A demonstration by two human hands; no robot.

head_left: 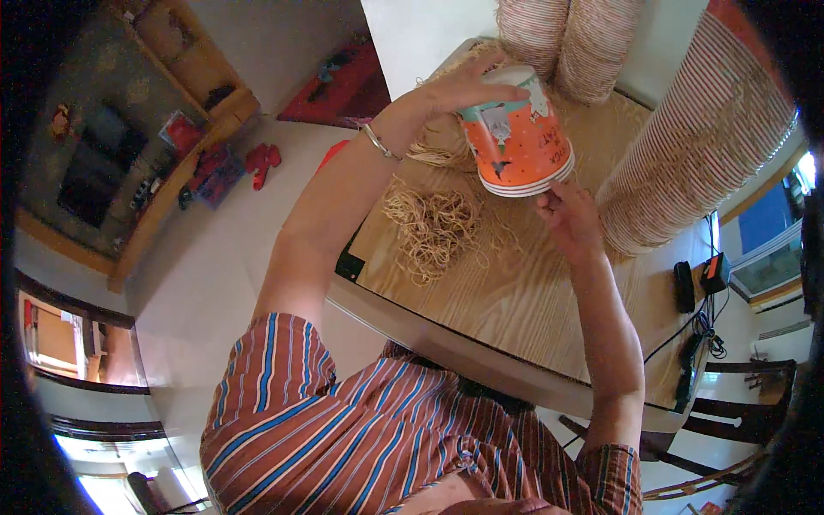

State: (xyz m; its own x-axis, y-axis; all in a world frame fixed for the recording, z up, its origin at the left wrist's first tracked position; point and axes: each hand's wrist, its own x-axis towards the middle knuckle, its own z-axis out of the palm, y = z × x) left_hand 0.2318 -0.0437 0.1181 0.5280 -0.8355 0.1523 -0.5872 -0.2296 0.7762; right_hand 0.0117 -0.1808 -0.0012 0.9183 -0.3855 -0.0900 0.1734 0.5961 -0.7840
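Observation:
My left hand (468, 88) grips the upper end of a short nested stack of orange paper buckets (515, 154), which is tilted with its white rims lowest. The buckets have a green and grey printed pattern. My right hand (573, 219) has its fingers closed at the lower rims; whether a cord is between them is too small to tell. Below the buckets, a tangled heap of tan cords (433, 232) lies on the wooden tabletop (506, 296). More tan cords (438, 146) lie behind, partly hidden by my left hand and the buckets.
A tall stack of nested buckets (695, 146) with cords along its sides leans at the right. Two more stacks (596, 51) stand at the back by the wall. Black cables and adapters (705, 313) lie at the table's right edge, near a dark wooden chair (742, 416).

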